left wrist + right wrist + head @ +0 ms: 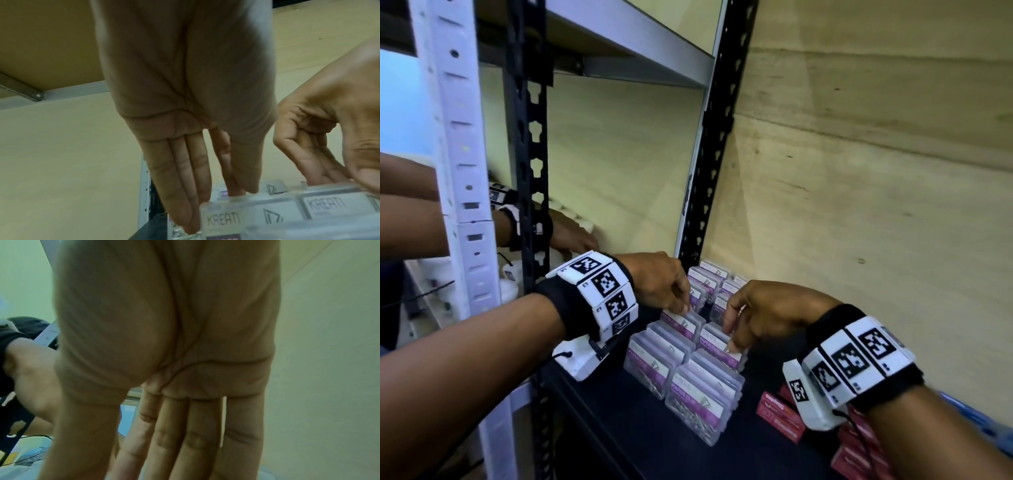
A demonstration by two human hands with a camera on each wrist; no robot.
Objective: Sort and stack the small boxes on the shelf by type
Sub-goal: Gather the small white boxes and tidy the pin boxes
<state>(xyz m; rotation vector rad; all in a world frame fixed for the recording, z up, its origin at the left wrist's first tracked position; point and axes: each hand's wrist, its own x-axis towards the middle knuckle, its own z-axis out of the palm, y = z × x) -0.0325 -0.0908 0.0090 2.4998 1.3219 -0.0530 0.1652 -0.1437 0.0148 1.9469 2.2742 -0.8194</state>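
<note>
Clear paper-clip boxes [690,363]: clear plastic cases with white-and-purple labels, stood on edge in two rows side by side on the black shelf [626,431], the rows running from the front toward the back corner by the wooden wall [876,171]. Lettering "KREATI" is read on the labels in the left wrist view; loose metal clips are seen through the case walls.

Red staple boxes [779,416]: flat red cartons, laid on the same shelf to the right of the clear rows, partly hidden under the right wrist.

Left hand [659,284]: placed over the left row, fingers [185,186] held straight and close together, tips resting on the top edge of one clear box; nothing is clasped.

Right hand [763,313]: placed over the right row, fingers extended downward and thumb set beside them, tips touching the top of a clear box. Whether that box is pinched cannot be told.

Shelf frame: black slotted upright [532,144] at left, grey-white upright [460,144] beside it, a further shelf board overhead.

Another person's hand [570,233]: seen behind the uprights, at left.
</note>
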